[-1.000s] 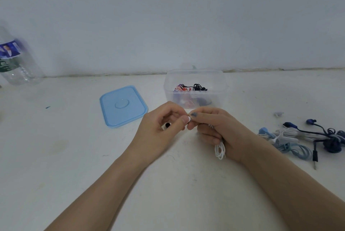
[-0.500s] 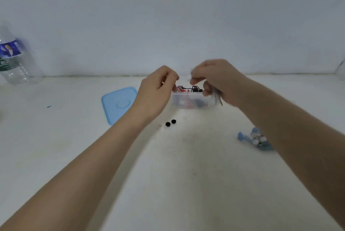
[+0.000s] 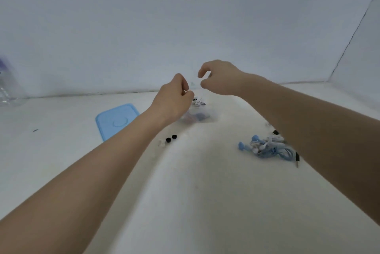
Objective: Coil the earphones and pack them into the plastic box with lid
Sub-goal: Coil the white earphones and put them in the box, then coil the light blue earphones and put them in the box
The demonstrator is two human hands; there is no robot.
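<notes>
Presently both of my hands hover above the clear plastic box (image 3: pixel 202 117), which stands on the white counter (image 3: pixel 195 192) close to the back wall. My left hand (image 3: pixel 174 97) is over the near left part of the box, fingers curled in toward the thumb; I cannot tell whether anything is pinched there. My right hand (image 3: pixel 221 78) is higher and just right of it, thumb and forefinger bent with a plain gap between them, holding nothing.

A white coiled earphone (image 3: pixel 198 102) lies in the box, resting on darker coils that the motion blur leaves unclear. I judge the step in hand to be the release of one finished coil into the box.

The blue lid (image 3: pixel 117 121) lies flat on the counter, left of the box and apart from it. A tangle of blue and white earphones (image 3: pixel 267 147) sits to the right, partly under my right forearm, not yet coiled. Two small black ear tips (image 3: pixel 171 138) lie loose on the counter in front of the box, with a pale fleck beside them that I cannot identify.

Assessment: packing is part done. The next move calls for my right hand to go to the tangle, separate one set from the others without dragging the rest, and find a free end to start winding. The lid should wait until the pile is cleared.
</notes>
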